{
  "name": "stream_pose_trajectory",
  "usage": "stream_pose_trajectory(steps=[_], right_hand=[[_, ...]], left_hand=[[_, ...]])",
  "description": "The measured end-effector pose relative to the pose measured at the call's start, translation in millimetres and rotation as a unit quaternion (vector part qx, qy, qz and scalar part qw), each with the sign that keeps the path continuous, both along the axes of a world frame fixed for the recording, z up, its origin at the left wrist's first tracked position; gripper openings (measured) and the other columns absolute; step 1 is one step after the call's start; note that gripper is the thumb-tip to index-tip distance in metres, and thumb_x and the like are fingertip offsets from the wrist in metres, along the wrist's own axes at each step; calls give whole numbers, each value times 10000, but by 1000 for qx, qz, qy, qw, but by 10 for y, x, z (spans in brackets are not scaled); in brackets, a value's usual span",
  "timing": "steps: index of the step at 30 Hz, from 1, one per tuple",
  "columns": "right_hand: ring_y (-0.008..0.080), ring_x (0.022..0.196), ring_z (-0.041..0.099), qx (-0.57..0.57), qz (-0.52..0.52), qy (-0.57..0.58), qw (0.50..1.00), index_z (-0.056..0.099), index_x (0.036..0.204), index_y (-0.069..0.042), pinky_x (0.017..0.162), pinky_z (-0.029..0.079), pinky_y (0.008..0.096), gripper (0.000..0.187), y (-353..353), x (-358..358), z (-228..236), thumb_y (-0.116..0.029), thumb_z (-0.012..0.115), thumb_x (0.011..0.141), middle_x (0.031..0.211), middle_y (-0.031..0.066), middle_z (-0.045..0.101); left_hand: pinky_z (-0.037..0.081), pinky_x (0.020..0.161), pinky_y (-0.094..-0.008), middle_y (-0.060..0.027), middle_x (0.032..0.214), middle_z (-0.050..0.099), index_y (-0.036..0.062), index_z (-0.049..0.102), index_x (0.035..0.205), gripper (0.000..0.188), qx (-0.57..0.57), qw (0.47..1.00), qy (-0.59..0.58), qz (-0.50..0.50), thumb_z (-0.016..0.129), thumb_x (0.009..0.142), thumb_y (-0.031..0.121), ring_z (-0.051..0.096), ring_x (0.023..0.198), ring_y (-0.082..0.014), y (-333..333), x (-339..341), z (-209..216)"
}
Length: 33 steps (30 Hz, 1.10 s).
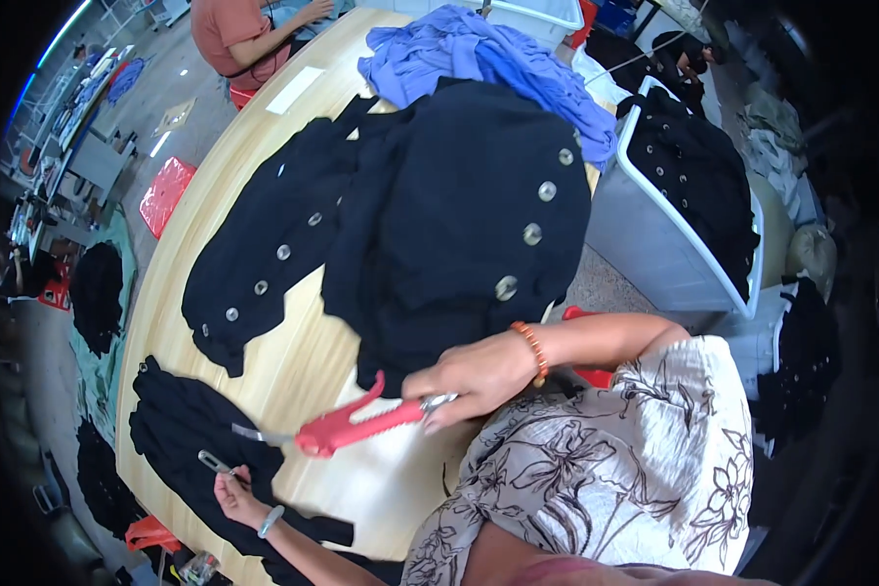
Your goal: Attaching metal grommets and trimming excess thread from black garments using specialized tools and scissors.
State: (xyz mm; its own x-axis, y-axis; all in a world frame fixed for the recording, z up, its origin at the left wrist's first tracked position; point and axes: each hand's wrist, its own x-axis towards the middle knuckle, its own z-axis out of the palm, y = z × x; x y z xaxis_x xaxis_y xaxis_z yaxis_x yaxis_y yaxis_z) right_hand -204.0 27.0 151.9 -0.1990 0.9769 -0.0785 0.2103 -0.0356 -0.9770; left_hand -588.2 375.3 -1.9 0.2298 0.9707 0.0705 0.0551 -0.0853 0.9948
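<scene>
Left fingers point(229, 488) pinch one small metal loop point(220, 466); right fingers point(469, 376) close on the rear end of one red tool point(328, 435). Black garments on the table point(361, 493): three, as near as I can count where they overlap. One violet-blue pile point(459, 49) at the far end. On the largest garment point(459, 186), at least four metal eyelets point(532, 234). Bare wood between the lower-left garment point(190, 420) and largest; bare left edge beside the middle garment point(264, 234). Red tool points leftward from right fingers; metal loop at left fingertips, over lower-left garment.
</scene>
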Motion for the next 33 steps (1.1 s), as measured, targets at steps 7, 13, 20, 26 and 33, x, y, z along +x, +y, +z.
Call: stream_pose_trajectory(steps=[7,13,20,26,33], right_hand=[[261,749,655,15,-307,-317,897,584,1132,-64,684,504,360,293,-1716,2266,256,-282,636,944,864,107,607],[450,815,636,71,-435,-509,739,581,998,-38,721,507,520,244,-1645,4360,56,-257,589,891,834,244,655],[425,772,655,133,-278,-679,667,622,1069,-76,675,511,520,400,-795,5866,-173,-447,542,943,843,225,678],[424,1040,606,-32,-276,-696,662,459,1400,-212,836,500,520,510,-656,5941,-1622,-355,579,925,1157,225,607],[425,1127,544,-29,-299,-704,644,269,1527,-317,935,444,551,758,-532,5444,-1658,-341,662,879,1286,232,500]], left_hand=[[592,750,-314,-96,854,665,-15,605,1056,128,-16,1000,-6,17,608,973,82,651,733,-146,-1819,1114,255],[567,760,-305,-112,843,692,-22,624,1073,170,-1,1000,25,-15,608,976,117,684,753,-175,-2777,1989,910],[526,755,-275,-114,889,712,-21,627,1072,129,-24,991,130,-5,584,971,46,696,787,-183,-3870,2299,1219],[528,734,-248,-95,899,714,-28,627,1079,128,-139,983,117,-37,576,972,21,685,802,-147,-4635,2544,1098],[540,792,-264,-84,957,700,-48,630,1051,110,-215,970,74,-87,597,949,-24,679,839,-133,-4929,2860,932]])
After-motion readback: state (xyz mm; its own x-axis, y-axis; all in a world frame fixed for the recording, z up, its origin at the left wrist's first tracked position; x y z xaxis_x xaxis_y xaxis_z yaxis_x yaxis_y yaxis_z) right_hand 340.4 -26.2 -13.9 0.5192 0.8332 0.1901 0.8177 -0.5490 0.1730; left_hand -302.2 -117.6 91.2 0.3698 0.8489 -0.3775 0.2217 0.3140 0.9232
